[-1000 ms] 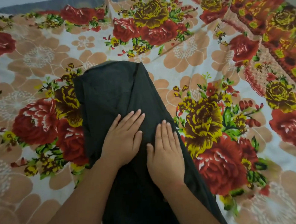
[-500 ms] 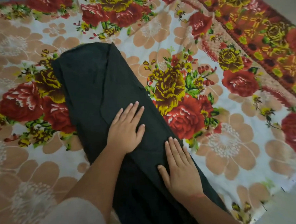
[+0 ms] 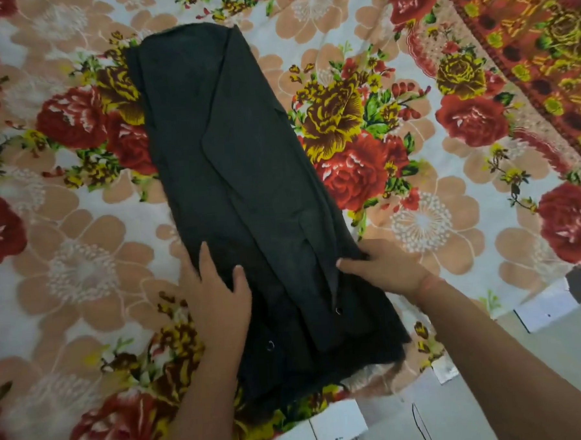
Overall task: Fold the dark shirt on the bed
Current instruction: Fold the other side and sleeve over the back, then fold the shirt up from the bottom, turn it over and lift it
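The dark shirt (image 3: 232, 162) lies on the bed as a long narrow strip that runs from the far left towards me, with its side panels folded over the middle. Small metal snaps show near its close end. My left hand (image 3: 219, 294) is at the strip's left edge near that end, thumb on top of the cloth. At the right edge is my right hand (image 3: 382, 265), thumb on top and fingers curled round the cloth. Both hands hold the shirt at about the same height, one on each side.
The floral bedsheet (image 3: 82, 264) in red, yellow and peach covers the bed, with a red patterned border (image 3: 526, 49) at the upper right. The bed's edge (image 3: 438, 370) runs along the lower right, and pale floor tiles (image 3: 542, 358) lie beyond it.
Both hands lay flat on the middle of the shirt before. They have slid towards me and apart to the strip's two side edges, where they now grip the cloth. The view has shifted back.
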